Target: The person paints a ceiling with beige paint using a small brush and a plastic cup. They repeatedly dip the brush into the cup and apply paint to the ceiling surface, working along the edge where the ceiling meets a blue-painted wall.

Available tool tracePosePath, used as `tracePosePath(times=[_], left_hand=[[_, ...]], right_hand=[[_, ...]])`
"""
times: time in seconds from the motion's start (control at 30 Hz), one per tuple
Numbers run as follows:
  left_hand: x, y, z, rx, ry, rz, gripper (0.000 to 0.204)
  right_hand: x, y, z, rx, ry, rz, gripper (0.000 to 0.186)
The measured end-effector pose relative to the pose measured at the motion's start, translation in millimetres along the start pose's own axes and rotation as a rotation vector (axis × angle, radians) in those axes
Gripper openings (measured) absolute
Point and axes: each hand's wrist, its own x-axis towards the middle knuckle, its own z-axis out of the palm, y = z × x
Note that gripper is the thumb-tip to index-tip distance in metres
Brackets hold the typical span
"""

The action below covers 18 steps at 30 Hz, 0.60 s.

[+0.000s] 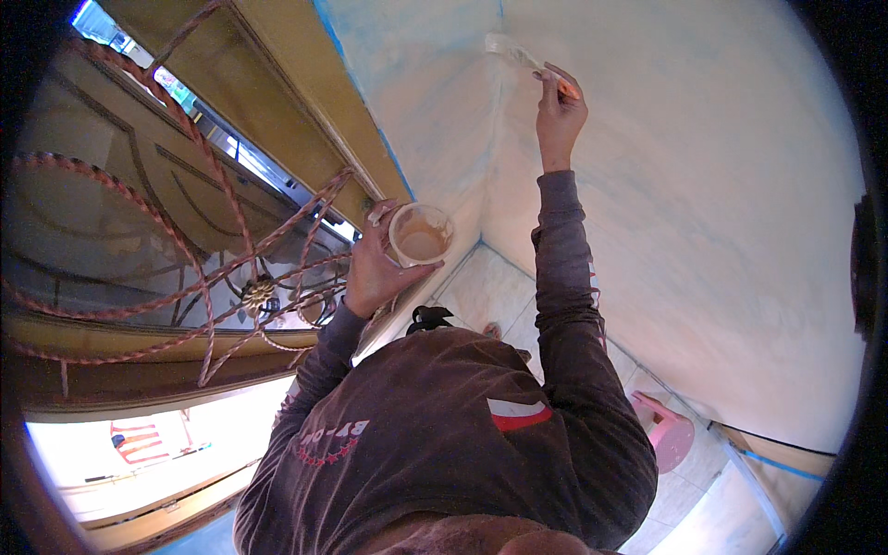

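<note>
My right hand (561, 116) is raised and closed around the orange handle of a paintbrush (518, 54). The brush's pale bristles lie against the wall (684, 185), close to the corner where two wall faces meet. Streaks of blue show through the whitish coat there. Lower and to the left, my left hand (377, 264) grips a small round tub (421, 234) by its side. Some pinkish-beige paint sits inside the tub, and its rim is smeared with paint.
Left of me stands a window with twisted metal grillwork (208, 157) in a gold-brown frame (305, 102). A pink plastic stool (668, 435) is on the tiled floor (481, 287) at lower right, near the wall.
</note>
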Motion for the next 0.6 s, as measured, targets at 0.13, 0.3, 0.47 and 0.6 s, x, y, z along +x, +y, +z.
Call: tracePosePath(times=[0.13, 0.3, 0.47, 0.6], left_hand=[[-9, -6, -6, -0.047, 0.003, -0.031, 0.106], [-18, -16, -12, 0.028, 0.015, -0.055, 0.102], [-21, -12, -14, 0.015, 0.027, -0.017, 0.096], [-22, -10, -17, 0.0, -0.011, -0.042, 0.102]], right_hand=[[-13, -16, 0, -0.108, 0.023, -0.071, 0.017], [-29, -18, 16, -0.387, 0.025, -0.167, 0.02], [-57, -20, 52, -0.53, -0.037, -0.438, 0.023], [-92, -48, 59, -0.459, -0.065, -0.308, 0.024]])
